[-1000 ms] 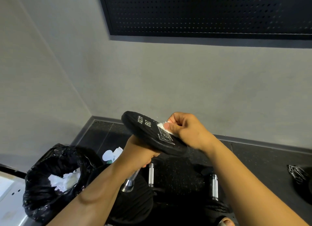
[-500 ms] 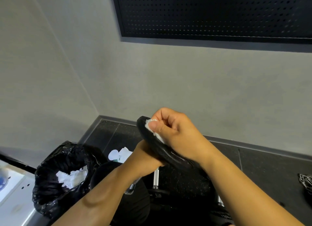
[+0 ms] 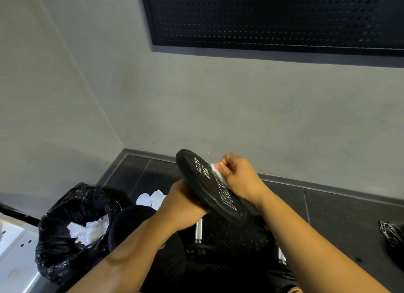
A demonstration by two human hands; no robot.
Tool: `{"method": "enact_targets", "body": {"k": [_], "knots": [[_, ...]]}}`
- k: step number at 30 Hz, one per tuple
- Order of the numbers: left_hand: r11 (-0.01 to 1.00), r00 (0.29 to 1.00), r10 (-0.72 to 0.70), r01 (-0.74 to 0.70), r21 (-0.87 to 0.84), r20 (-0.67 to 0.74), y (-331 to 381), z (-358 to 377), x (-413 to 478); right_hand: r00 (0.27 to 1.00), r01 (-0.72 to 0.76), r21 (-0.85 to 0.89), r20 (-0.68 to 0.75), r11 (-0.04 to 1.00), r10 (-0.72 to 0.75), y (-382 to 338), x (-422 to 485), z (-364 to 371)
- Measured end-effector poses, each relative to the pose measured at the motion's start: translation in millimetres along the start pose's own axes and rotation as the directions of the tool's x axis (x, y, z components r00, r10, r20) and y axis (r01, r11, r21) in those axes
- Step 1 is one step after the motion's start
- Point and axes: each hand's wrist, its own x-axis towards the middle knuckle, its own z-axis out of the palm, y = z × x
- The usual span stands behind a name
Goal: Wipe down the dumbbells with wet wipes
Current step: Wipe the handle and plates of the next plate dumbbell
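Note:
A black dumbbell (image 3: pixel 203 183) with white lettering on its round end plate is held up in front of me, plate tilted towards the wall. My left hand (image 3: pixel 181 205) grips its handle from below, mostly hidden behind the plate. My right hand (image 3: pixel 238 179) pinches a small white wet wipe (image 3: pixel 215 170) and presses it against the plate's face near the upper right rim. Only a bit of the wipe shows between my fingers.
A black bin bag (image 3: pixel 65 222) with used white wipes stands at the lower left, next to a white unit (image 3: pixel 13 244). More dumbbells with chrome handles (image 3: pixel 198 229) lie on the dark floor below. A wipe pack (image 3: pixel 150 198) sits behind. A grey wall is close ahead.
My right hand has slid the wipe from the plate's upper left rim back to the right across its face, uncovering the lettering. The left hand keeps the dumbbell raised.

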Motion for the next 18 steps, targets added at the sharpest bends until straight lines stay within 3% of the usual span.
{"method": "enact_targets", "body": {"k": [5, 11, 14, 18], "knots": [[1.000, 0.999, 0.009, -0.008, -0.020, 0.048, -11, 1, 10, 0.999, -0.023, 0.174, 0.047, 0.984, 0.015, 1, -40, -7], [0.990, 0.994, 0.081, -0.072, -0.124, 0.075, -10, 2, 12, 0.975, 0.173, 0.334, 0.074, 0.927, -0.209, -47, -63, -9], [0.994, 0.993, 0.056, -0.045, -0.103, 0.103, -8, 5, 14, 0.956, 0.251, 0.335, 0.063, 0.908, -0.287, -74, -55, -7], [0.999, 0.990, 0.037, -0.039, 0.010, 0.137, 1, 4, 7, 0.962, 0.265, 0.287, -0.018, 0.920, -0.272, -85, -25, -1]]}}
